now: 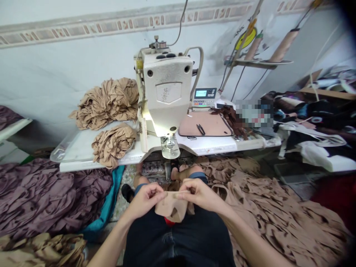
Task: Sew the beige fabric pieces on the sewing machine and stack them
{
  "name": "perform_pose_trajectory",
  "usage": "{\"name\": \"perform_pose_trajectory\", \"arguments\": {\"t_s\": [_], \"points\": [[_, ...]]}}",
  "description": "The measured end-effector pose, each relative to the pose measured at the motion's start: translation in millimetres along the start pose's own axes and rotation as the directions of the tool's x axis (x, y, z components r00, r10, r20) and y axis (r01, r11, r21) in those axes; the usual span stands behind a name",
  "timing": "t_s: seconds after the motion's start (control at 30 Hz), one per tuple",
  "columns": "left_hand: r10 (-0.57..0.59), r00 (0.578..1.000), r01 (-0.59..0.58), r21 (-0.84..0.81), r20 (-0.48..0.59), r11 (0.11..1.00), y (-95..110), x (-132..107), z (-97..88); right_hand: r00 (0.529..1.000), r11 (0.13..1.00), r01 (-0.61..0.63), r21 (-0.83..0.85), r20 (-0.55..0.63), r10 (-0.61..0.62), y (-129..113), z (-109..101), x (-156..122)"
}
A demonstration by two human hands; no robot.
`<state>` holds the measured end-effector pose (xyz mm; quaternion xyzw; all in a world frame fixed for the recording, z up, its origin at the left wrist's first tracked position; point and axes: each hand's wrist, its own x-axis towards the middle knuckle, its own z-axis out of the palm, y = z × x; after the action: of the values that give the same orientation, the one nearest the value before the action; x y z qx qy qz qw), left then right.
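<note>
Left hand [144, 200] and right hand [198, 194] over the lap, each grip pinched closed on an edge of a tan stretch-fabric piece [171, 208], white sewing machine [167, 89] straight ahead on the surface [80, 159], tan fabric bundles [112, 144] beside the machine, tan fabric heap [278, 211] on the floor to the right

Sewing mach. [164, 87]: painted metal, matt off-white, scuffed; presser foot [170, 147] shiny bare metal. L of mach., tan cloth heap [107, 104]: thin, soft, matt, looks same as tan cloth piece [171, 207] in front of mach. R of mach., pink mat [205, 124]: smooth, matt; control box [204, 97]: grey plastic. Desk [78, 162] under mach.: smooth white, w/ slight sheen.
</note>
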<state>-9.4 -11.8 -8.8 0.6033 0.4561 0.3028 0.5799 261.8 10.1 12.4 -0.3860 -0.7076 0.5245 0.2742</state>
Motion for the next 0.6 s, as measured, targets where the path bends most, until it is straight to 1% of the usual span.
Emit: {"name": "perform_pose_trajectory", "arguments": {"t_s": [0.1,0.17,0.2,0.23,0.3,0.4,0.47,0.53,0.6], "points": [[0.068,0.995,-0.066,0.031,-0.071,0.997,17.2,2.6,-8.1,0.991,0.978,-0.063,0.198,-0.103,0.085,-0.4,2.2,10.2],[0.100,0.991,-0.099,0.016,-0.085,0.995,27.2,6.0,-12.6,0.980,0.960,-0.077,0.269,-0.157,0.122,-4.8,2.5,16.1],[0.127,0.988,-0.125,0.027,-0.089,0.992,31.7,8.1,-14.8,0.976,0.959,-0.066,0.276,-0.184,0.120,-8.4,2.4,18.1],[0.164,0.982,-0.159,0.064,-0.095,0.985,35.5,10.3,-16.9,0.971,0.964,-0.046,0.261,-0.213,0.104,-13.0,2.2,19.2],[0.270,0.957,-0.243,0.208,-0.111,0.947,41.4,14.9,-20.4,0.955,0.985,0.011,0.175,-0.294,0.042,-24.4,1.9,18.4],[0.458,0.884,-0.372,0.446,-0.098,0.814,46.2,19.4,-22.5,0.897,0.993,0.102,-0.067,-0.425,-0.121,-41.8,1.7,12.7],[0.550,0.832,-0.434,0.532,-0.072,0.727,48.1,20.2,-21.5,0.856,0.967,0.139,-0.215,-0.464,-0.227,-49.5,1.1,10.1],[0.600,0.797,-0.463,0.569,-0.068,0.679,49.7,19.8,-19.5,0.844,0.953,0.147,-0.264,-0.469,-0.260,-52.3,-0.1,10.9],[0.614,0.785,-0.467,0.572,-0.082,0.674,50.5,19.0,-17.6,0.848,0.967,0.131,-0.219,-0.480,-0.224,-50.8,-1.3,13.9]]}}
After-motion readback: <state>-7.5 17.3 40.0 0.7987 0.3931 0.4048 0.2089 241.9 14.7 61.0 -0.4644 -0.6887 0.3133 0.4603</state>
